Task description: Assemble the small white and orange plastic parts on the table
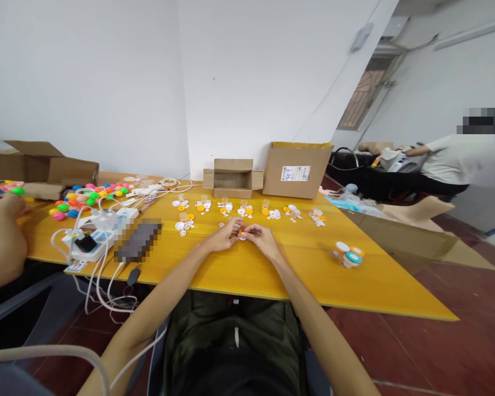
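Both hands meet over the middle of the yellow table [305, 275]. My left hand [226, 236] is closed around small white and orange parts [242, 234]. My right hand [260, 240] pinches at the same parts from the other side; the fingers partly hide them. Beyond the hands lies a row of small piles, each with a clear cup, an orange disc and white pieces [245, 210]. Another pile with white dice [183, 232] sits to the left of my left hand.
Several lidded jars [352, 258] stand at the right. A power strip [93, 247] with cables and a pixelated dark object [138, 242] lie left. Cardboard boxes [292, 171] line the back. Another person's arm [4, 242] reaches toward colourful balls [72, 203]; a person [449, 159] is farther right.
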`<state>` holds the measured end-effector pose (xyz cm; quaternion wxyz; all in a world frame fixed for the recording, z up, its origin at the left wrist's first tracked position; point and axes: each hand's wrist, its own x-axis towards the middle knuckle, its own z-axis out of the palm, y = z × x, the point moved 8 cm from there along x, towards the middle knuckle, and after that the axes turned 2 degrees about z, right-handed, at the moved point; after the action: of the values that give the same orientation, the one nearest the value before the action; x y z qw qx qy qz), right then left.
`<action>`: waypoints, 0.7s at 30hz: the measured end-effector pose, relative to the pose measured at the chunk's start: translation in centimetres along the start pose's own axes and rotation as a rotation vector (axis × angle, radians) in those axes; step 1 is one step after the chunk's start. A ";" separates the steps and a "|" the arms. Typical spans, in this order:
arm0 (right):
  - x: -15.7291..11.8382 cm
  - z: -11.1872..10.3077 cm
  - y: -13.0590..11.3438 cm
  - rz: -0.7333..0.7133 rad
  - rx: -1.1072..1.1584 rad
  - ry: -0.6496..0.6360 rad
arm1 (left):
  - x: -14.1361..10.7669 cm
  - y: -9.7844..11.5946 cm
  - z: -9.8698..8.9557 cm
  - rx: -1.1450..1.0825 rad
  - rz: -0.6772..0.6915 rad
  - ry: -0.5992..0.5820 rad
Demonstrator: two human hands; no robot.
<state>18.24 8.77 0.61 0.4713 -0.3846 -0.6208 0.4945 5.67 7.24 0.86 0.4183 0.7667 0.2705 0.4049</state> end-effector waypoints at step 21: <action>0.3 0.0 0.8 -0.024 -0.017 -0.024 | 0.0 -0.2 -0.1 -0.014 -0.015 0.014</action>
<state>18.13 9.23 -0.11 0.4665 -0.3751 -0.6353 0.4880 5.55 7.39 0.76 0.4249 0.7589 0.2762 0.4090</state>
